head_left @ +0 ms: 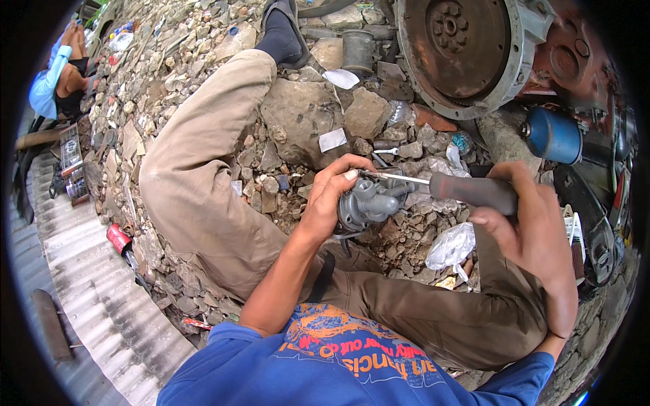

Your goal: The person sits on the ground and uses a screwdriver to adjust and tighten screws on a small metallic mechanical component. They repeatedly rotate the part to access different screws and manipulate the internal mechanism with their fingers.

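My left hand [330,196] is closed around a grey cast-metal engine part [371,206] with round flanges and stubs, possibly a small pump; its underside is hidden. In my right hand [531,227] is a screwdriver [474,192] with a dark handle and a thin metal shaft. The fingers curl over the handle's end, while the thumb, slightly blurred, stands off below it. The shaft points left, and its tip meets the upper side of the part beside my left fingertips. The part is held above the stony ground between my legs.
A large round metal housing [502,95] stands at the far right beside a blue canister [554,135]. A small wrench [386,151] lies on the rubble near a crumpled plastic bag [451,247]. Corrugated sheeting [101,271] and a red can [118,238] lie left. Another person [47,84] sits far left.
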Tool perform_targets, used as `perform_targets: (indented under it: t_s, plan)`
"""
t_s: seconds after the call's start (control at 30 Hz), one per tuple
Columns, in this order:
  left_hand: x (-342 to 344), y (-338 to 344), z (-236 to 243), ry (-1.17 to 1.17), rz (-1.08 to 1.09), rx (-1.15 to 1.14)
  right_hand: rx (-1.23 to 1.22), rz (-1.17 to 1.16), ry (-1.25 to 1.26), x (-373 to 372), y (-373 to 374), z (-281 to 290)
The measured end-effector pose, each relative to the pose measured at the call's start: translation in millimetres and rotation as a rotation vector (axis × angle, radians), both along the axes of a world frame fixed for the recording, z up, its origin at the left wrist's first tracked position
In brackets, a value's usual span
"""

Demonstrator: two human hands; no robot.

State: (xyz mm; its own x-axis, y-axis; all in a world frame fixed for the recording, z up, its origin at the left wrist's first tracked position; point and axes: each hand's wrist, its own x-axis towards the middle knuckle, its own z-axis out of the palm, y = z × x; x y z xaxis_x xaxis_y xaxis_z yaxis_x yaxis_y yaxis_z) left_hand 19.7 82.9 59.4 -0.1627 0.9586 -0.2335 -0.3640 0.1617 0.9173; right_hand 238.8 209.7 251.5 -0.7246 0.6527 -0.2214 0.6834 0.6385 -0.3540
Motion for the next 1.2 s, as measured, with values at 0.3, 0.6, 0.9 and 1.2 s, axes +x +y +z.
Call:
perform_targets:
  t_s: [0.3,0.6,0.9,1.2]
  plan:
    - [5,4,6,-0.015,-0.032,-0.082,-0.217,-0.065,0.149,1,-3,-31]
    - [8,2,2,-0.173,0.049,0.030,0.070,0.074,0.373,9,12,-9]
    - [4,1,2,-0.104,0.050,0.032,-0.024,0.012,0.409,11,9,-14]
    - [6,1,5,-0.115,0.041,0.006,-0.072,0.013,0.369,11,6,-12]
